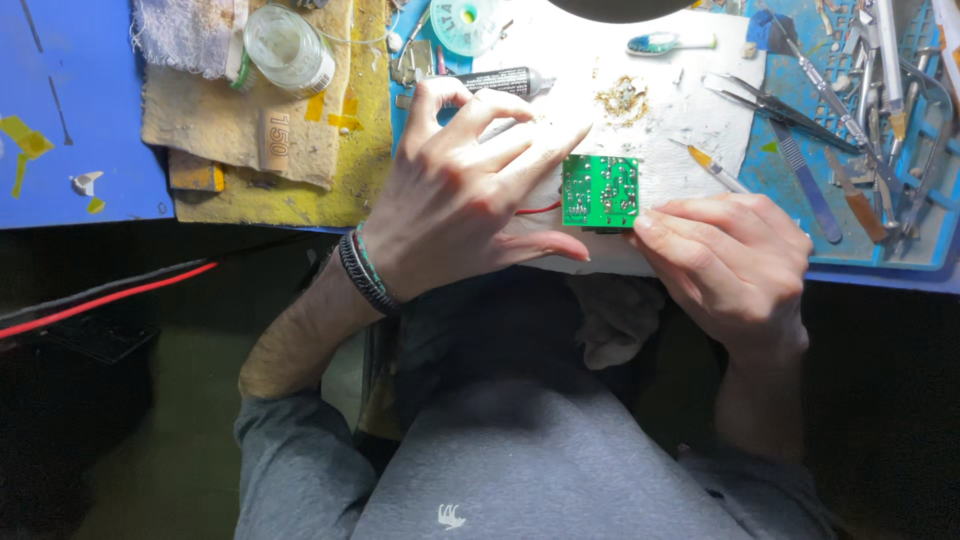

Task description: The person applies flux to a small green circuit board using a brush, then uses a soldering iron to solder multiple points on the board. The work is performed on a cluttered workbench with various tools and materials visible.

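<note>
On our blue worktop (80, 90) lies a white, stained paper towel (640, 70) — above it, both our left hand (455, 195) and right hand (730, 260) pinch the small green circuit board (600, 190) by its edges.

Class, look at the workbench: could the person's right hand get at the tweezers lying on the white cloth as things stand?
Probably yes: the tweezers lie uncovered just beyond the right hand, nothing between them, though that hand currently touches the green circuit board.
</note>
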